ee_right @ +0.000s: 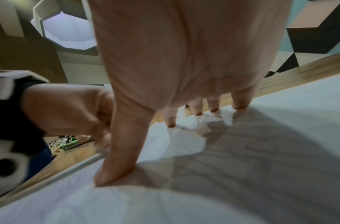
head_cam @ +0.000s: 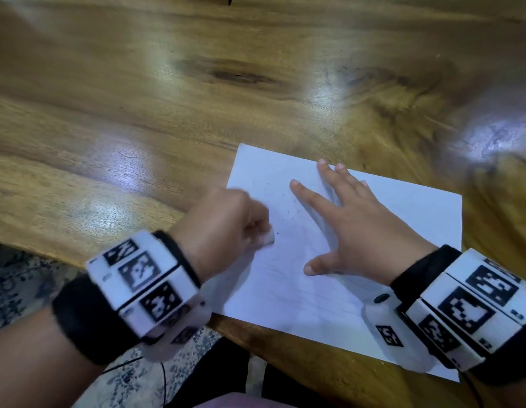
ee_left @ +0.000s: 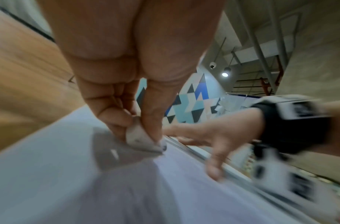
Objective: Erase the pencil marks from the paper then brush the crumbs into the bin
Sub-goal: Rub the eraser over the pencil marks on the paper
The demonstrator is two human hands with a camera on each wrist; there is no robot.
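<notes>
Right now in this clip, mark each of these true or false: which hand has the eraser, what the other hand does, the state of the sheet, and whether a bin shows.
1. The left hand pinches the eraser. True.
2. The right hand is lifted clear of the paper. False: it lies spread flat on the sheet, fingertips pressing down.
3. Dark crumbs lie on the paper. True.
4. A bin stands on the table beside the paper. False: no bin is in view.
5. The eraser lies loose on the wood. False: it is held against the paper.

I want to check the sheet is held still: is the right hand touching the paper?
Touching. In the right wrist view the right hand spreads its fingertips flat on the paper.
</notes>
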